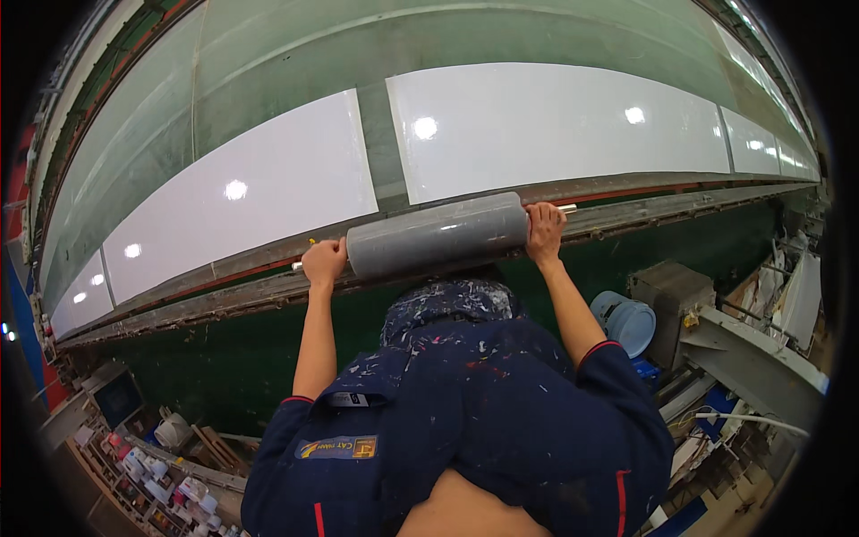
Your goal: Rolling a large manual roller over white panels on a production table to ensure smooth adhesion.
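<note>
A thick, glossy grey roll (437, 234), which looks like plastic film wound on a metal rod, lies crosswise in front of my body, its right end slightly farther off than its left. My left hand (324, 261) is closed around the rod at the left end. At the other end, my right hand (544, 233) grips the rod next to the roll's edge, and a short bright stub (567, 208) sticks out past it. The roll is at the near rail (644, 210) of a long table; whether it rests there I cannot tell. Glossy white sheets (555, 125) lie flat just beyond.
Behind the sheets stretches the table's greenish surface (295, 54). A blue bucket (631, 324) stands on the right beside a grey box-shaped block (673, 291) and a metal beam (761, 353). Several bottles and containers (152, 474) crowd a shelf at lower left. The floor is dark green.
</note>
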`<state>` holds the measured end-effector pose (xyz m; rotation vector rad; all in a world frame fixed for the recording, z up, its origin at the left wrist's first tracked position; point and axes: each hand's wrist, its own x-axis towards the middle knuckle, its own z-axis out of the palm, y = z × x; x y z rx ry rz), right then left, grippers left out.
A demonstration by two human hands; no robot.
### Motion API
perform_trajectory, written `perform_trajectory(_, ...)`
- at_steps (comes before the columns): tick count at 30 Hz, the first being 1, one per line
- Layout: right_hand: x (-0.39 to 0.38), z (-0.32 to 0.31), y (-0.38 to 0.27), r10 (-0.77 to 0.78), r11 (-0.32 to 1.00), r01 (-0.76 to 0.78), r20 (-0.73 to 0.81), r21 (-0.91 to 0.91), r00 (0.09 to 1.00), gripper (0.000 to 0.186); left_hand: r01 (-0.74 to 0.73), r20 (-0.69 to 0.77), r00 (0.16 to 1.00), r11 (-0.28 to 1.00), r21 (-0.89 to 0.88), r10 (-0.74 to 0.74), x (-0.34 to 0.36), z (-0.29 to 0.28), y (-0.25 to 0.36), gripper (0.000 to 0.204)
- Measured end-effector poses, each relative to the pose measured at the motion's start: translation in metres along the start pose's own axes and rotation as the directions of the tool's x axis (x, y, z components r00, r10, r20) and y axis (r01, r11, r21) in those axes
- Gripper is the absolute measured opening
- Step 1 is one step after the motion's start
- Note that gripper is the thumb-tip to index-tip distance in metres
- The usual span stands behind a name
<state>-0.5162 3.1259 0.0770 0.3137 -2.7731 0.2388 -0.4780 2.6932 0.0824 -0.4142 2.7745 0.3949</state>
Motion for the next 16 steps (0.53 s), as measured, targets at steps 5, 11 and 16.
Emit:
perform_trajectory(5, 0.015, 0.0, 0.017, -0.002, 0.994, -0.014, 0.141, 0.113, 0.99, 0.019, 0.015, -0.054, 0.998, 0.999, 0.039, -0.013, 0.002, 0.006, -0.002, 0.048)
perform_trajectory(11, 0.047, 0.016, 0.038, -0.01, 0.993, -0.021, 0.256, 0.12, 0.967, 0.045, 0.114, 0.056, 0.992, 0.993, 0.026, -0.115, 0.017, 0.007, 0.007, 0.05)
perform_trajectory(16, 0.047, -0.003, 0.085, 0.034, 0.978, -0.112, 0.394, 0.177, 0.919, 0.043, 0.223, 0.035, 0.974, 0.974, 0.051, -0.225, 0.002, 0.025, 0.045, 0.051)
